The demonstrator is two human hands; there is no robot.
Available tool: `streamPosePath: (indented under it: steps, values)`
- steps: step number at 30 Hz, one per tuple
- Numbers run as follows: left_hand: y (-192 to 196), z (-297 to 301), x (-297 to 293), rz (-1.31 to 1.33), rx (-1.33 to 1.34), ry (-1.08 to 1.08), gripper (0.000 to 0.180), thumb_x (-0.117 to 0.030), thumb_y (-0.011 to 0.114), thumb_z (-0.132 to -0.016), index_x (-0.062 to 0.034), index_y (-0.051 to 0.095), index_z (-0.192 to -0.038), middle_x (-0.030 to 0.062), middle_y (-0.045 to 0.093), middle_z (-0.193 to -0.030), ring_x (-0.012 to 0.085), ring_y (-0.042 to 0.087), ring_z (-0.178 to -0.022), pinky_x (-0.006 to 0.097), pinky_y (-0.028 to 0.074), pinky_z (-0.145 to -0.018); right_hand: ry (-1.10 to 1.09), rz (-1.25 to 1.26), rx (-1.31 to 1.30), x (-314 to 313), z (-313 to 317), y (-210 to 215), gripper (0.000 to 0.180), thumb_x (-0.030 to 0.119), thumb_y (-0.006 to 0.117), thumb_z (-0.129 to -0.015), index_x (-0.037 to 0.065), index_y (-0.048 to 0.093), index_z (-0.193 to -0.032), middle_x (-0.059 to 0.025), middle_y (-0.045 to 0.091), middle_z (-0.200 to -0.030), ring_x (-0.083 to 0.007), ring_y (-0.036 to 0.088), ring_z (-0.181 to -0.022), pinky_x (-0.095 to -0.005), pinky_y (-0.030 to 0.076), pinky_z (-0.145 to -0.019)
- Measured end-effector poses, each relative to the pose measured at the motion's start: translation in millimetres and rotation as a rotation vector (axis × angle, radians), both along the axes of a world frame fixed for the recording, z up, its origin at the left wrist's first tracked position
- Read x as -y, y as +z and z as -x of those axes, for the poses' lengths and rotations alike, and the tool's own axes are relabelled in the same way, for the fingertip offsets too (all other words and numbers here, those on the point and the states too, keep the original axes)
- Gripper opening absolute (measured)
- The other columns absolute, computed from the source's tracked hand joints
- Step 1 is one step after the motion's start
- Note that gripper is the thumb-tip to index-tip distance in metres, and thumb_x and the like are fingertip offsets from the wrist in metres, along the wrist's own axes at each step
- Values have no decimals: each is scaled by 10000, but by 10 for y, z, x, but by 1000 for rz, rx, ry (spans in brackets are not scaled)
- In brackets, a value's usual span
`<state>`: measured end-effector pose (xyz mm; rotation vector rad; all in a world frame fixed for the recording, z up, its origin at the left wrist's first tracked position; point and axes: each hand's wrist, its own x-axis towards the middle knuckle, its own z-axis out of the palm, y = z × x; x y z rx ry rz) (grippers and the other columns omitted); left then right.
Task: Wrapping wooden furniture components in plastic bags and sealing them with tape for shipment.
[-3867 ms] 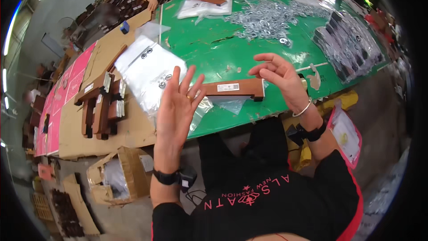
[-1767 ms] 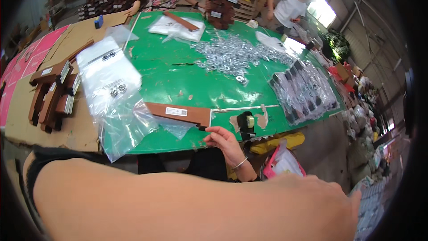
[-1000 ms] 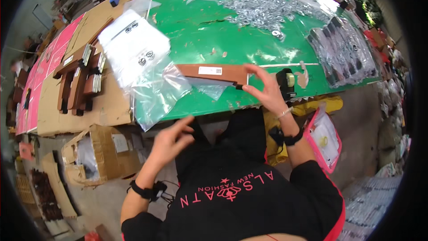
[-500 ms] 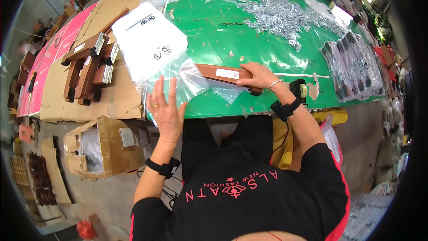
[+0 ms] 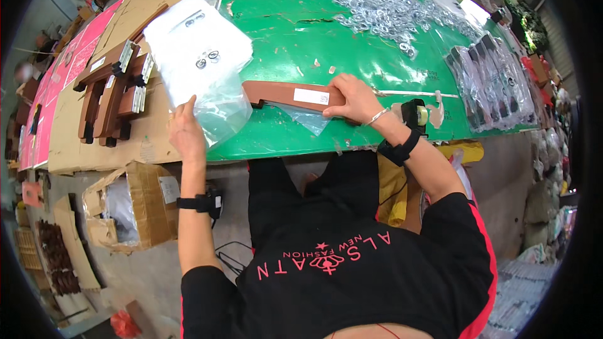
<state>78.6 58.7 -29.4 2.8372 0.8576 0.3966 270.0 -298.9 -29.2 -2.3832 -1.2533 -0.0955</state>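
Note:
My right hand [image 5: 356,99] is closed round the right end of a reddish-brown wooden piece [image 5: 276,91]. This piece lies across the green tabletop, and a white label is stuck on its side. Under it shows part of a small clear plastic bag [image 5: 304,119]. To the left, a stack of clear plastic bags [image 5: 201,44] with small dark printed marks fans toward me. My left hand [image 5: 187,133] is at the near left edge of the stack, fingers drawn together on a plastic bag [image 5: 225,119]. The fingertips' exact hold is partly hidden.
Brown wooden pieces [image 5: 113,97] with metal fittings are stacked on cardboard at the left. A heap of small bagged hardware [image 5: 383,12] lies at the far side. Wrapped packs [image 5: 493,85] are at the right, near a tape dispenser [image 5: 414,115]. An open carton [image 5: 151,207] stands below.
My left hand has moved left from above the bags to their edge, and its spread fingers have come together. My right hand still grips the wooden piece, shifted slightly in view.

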Motion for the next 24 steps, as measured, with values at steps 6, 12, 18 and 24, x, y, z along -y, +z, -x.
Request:
streamPosePath:
  steps: [6, 12, 18, 24]
  values:
    - [131, 227, 565, -143, 222, -242, 843, 21, 533, -749, -214, 357, -1539, 149, 425, -1507, 342, 401, -1385, 597, 282, -1103, -119, 59, 23, -62, 417, 139, 748, 386, 908, -571, 66, 514, -1120, -147, 591, -981, -346, 596, -991, -447, 475, -823]
    - [577, 357, 1232, 228, 540, -482, 533, 7, 606, -847, -108, 571, -1366, 153, 532, -1392, 355, 506, -1270, 440, 408, -1046, -2, 121, -80, 55, 182, 96, 700, 438, 875, -639, 54, 575, -1142, -150, 625, -1062, -359, 606, -1003, -438, 485, -834]
    - [310, 468, 1590, 1459, 432, -456, 301, -159, 551, -1015, 10, 607, -1258, 103, 676, -1103, 177, 646, -1048, 310, 530, -870, -113, -137, -976, 357, 280, 377, 765, 450, 819, -783, -19, 531, -1314, -120, 631, -1198, -161, 612, -1065, -308, 494, -909]
    - [257, 3, 1895, 1706, 444, -485, 510, -249, 576, -1008, 0, 439, -1432, 149, 546, -1364, 212, 556, -1231, 341, 460, -1005, -153, -544, -1417, 344, 713, 324, 713, 339, 802, -842, 9, 474, -1383, -86, 616, -1259, -154, 612, -1108, -321, 503, -938]
